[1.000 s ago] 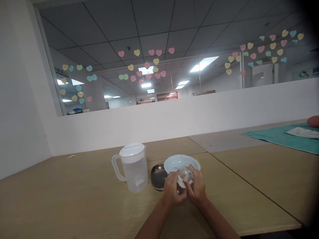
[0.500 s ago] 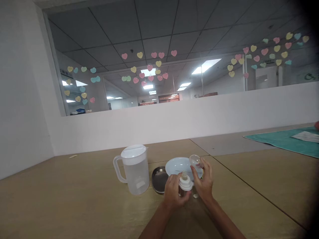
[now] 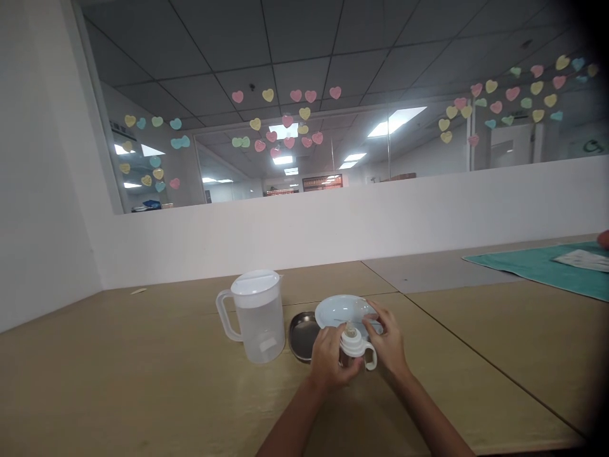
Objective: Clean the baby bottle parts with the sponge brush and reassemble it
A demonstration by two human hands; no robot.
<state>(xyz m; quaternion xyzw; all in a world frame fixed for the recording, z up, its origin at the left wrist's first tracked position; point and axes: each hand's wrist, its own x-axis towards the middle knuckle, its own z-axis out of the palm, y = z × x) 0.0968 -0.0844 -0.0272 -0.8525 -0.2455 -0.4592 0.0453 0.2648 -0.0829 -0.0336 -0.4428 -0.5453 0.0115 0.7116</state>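
Note:
A baby bottle with a white collar [image 3: 353, 343], a clear teat on top and a white side handle is held upright by my left hand [image 3: 329, 358], its fingers around the left side. My right hand [image 3: 389, 343] is just right of the teat, pinching a clear dome-shaped cap [image 3: 368, 310], which is hard to make out against the pale bowl behind it. The light blue bowl [image 3: 333, 312] lies beyond both hands. Left of it sits a dark metal tray [image 3: 303, 337], partly covered by my left hand.
A clear lidded pitcher [image 3: 261, 320] stands left of the tray. At the far right a green cloth [image 3: 528, 265] carries a white piece [image 3: 583, 259], with part of another person's hand [image 3: 603, 239] at the frame edge. A white wall [image 3: 304, 231] bounds the table.
The clear cap in my right hand has tilted and now shows less plainly. The bottle's side handle has come into view on its right. The camera view has shifted slightly.

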